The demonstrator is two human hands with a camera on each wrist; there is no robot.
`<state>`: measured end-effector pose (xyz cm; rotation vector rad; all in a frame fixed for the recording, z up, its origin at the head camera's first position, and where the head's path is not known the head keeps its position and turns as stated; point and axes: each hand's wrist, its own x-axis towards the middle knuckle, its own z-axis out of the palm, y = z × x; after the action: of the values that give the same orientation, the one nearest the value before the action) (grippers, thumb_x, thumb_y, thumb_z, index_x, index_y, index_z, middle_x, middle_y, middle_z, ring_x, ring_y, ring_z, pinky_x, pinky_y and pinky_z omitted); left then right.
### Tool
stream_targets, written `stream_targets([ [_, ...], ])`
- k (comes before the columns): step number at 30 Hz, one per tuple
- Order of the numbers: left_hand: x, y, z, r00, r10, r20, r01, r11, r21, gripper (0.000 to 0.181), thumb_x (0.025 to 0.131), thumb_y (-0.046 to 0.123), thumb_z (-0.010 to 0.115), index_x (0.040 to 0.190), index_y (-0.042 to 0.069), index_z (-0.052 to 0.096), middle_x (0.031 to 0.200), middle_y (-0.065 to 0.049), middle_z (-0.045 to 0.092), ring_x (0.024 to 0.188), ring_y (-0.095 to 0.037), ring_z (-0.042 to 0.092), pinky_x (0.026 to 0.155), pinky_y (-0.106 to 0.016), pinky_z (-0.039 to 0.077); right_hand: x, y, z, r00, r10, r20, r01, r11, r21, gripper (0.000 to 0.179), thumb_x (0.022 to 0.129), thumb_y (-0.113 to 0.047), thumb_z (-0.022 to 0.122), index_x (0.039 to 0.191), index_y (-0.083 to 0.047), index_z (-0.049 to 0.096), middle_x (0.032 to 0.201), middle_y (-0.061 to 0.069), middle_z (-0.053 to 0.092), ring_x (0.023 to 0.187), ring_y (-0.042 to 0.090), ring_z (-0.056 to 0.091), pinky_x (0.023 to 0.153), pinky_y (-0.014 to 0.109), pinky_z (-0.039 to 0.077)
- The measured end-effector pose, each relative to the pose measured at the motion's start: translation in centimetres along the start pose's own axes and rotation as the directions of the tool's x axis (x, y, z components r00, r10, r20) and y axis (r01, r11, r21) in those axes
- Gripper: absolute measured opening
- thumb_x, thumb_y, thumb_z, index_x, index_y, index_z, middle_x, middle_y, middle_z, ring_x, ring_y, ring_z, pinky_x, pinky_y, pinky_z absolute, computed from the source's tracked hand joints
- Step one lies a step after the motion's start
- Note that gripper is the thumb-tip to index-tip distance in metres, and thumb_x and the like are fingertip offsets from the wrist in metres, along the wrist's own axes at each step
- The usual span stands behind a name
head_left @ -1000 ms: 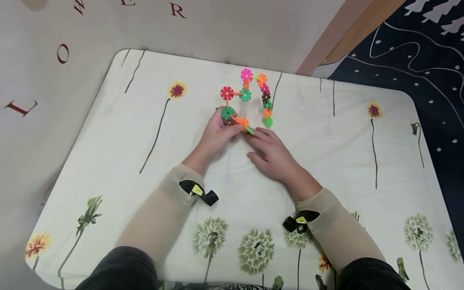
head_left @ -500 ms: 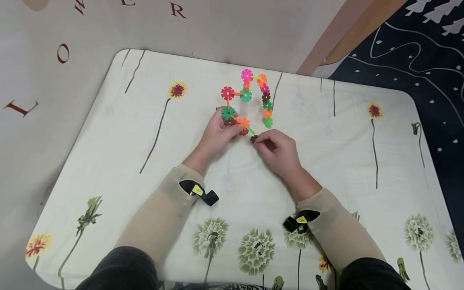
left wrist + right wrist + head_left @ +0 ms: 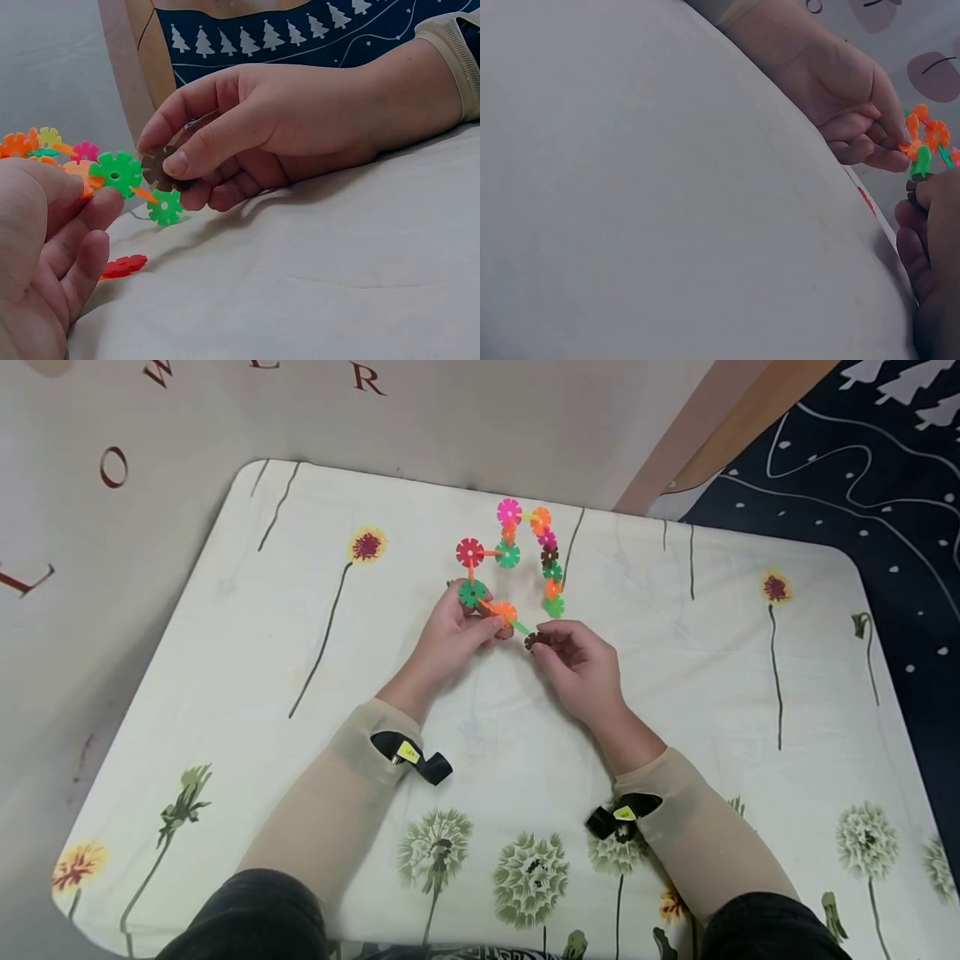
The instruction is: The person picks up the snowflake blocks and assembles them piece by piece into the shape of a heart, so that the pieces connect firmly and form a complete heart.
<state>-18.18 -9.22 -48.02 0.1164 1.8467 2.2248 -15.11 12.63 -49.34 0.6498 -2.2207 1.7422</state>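
Observation:
A chain of colourful notched plastic discs, snowflake building discs, curves over the table's far middle. My left hand (image 3: 450,631) holds its near end, pinching around an orange disc (image 3: 506,612). Beyond the left fingertips a green disc (image 3: 116,174) sticks out at that end. Between thumb and index finger my right hand (image 3: 583,668) pinches a brown disc (image 3: 155,171), its rim right against the green disc; whether their slots are joined I cannot tell. A red disc (image 3: 125,266) lies on the cloth below the left fingers.
The chain's other end finishes in a light green disc (image 3: 553,606), just beyond the right hand. A white flower-printed cloth (image 3: 712,677) covers the table. A pale wall (image 3: 450,435) stands behind its far edge.
My right hand, lying with fingers extended a second ago, now pinches the brown disc and has brought it slightly up beside the green disc. The left hand keeps its hold on the chain.

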Motion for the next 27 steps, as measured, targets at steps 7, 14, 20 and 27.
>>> stream_targets([
  [7, 0.03, 0.09, -0.01, 1.000, -0.019, -0.001, 0.019, 1.000, 0.012, 0.026, 0.106, 0.000, 0.063, 0.124, 0.009, 0.048, 0.108, -0.017, 0.072, 0.098, -0.026, 0.076, 0.082, -0.031, 0.057, 0.00, -0.10, -0.08, 0.996, 0.083, -0.011, -0.082, 0.993, 0.085, 0.022, 0.096, 0.015, 0.068, 0.118, 0.015, 0.065, 0.105, 0.026, 0.073, 0.085, 0.015, 0.074, 0.079, 0.027, 0.060],
  [14, 0.08, 0.08, -0.05, 1.000, -0.025, -0.005, 0.025, 1.000, 0.013, 0.026, 0.105, 0.001, 0.065, 0.124, 0.009, 0.049, 0.108, -0.017, 0.072, 0.097, -0.026, 0.077, 0.082, -0.030, 0.057, 0.07, -0.15, -0.02, 0.990, 0.137, -0.024, -0.133, 0.985, 0.110, 0.024, 0.095, 0.016, 0.069, 0.119, 0.017, 0.066, 0.106, 0.028, 0.073, 0.083, 0.018, 0.075, 0.080, 0.026, 0.060],
  [20, 0.08, -0.02, -0.11, 1.000, -0.030, -0.003, 0.030, 0.999, 0.015, 0.029, 0.104, 0.002, 0.068, 0.125, 0.008, 0.050, 0.111, -0.017, 0.070, 0.099, -0.029, 0.077, 0.088, -0.033, 0.059, 0.07, -0.19, 0.19, 0.989, 0.143, -0.027, -0.140, 0.986, 0.090, 0.026, 0.092, 0.023, 0.066, 0.118, 0.021, 0.064, 0.105, 0.034, 0.070, 0.081, 0.017, 0.073, 0.077, 0.022, 0.059],
  [27, 0.17, -0.23, -0.06, 1.000, -0.017, -0.002, 0.017, 0.995, 0.095, 0.030, 0.103, 0.004, 0.071, 0.125, 0.008, 0.052, 0.112, -0.014, 0.066, 0.102, -0.028, 0.074, 0.082, -0.032, 0.058, 0.04, -0.25, 0.05, 0.989, 0.144, -0.020, -0.143, 0.988, 0.058, 0.026, 0.092, 0.020, 0.071, 0.118, 0.018, 0.069, 0.106, 0.030, 0.072, 0.085, 0.007, 0.072, 0.080, 0.022, 0.059],
])
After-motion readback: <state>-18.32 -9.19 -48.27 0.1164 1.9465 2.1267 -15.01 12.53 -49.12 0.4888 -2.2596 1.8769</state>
